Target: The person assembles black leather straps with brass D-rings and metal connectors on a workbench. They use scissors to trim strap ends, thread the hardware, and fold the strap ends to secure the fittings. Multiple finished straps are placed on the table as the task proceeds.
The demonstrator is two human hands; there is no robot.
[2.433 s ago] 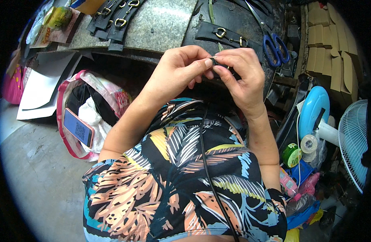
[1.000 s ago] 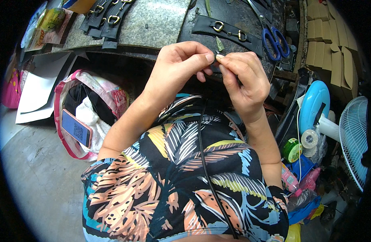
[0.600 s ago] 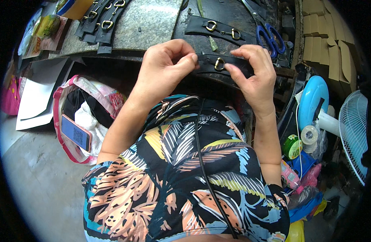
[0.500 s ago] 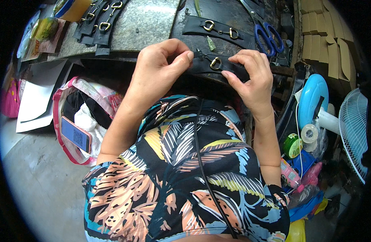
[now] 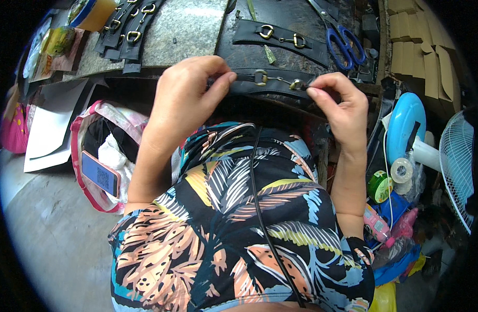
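Note:
A black leather strap (image 5: 272, 90) lies along the near edge of the bench, with a brass-coloured bit-style buckle (image 5: 260, 77) of two rings joined by a thin link. At its left end, my left hand (image 5: 192, 88) is closed, thumb and forefinger pinching a narrow black part of it. My right hand (image 5: 342, 104) pinches beside the right-hand ring, which is tipped up. The fingers partly cover both ends. Just beyond lies a similar strap (image 5: 318, 51) with the same kind of buckle, untouched, and a small green scrap (image 5: 269, 54) beside it.
Blue-handled scissors (image 5: 338, 49) rest at the right of the bench. More buckled straps (image 5: 131, 44) are stacked at the far left on a grey slab (image 5: 192, 31). A fan (image 5: 457, 166) and cardboard pieces (image 5: 410, 57) stand right; a bag with a phone (image 5: 100, 174) sits lower left.
My right hand has moved right and closed from an open pose onto the strap by the right ring. My left hand has shifted left, and the buckle now stretches straight between them.

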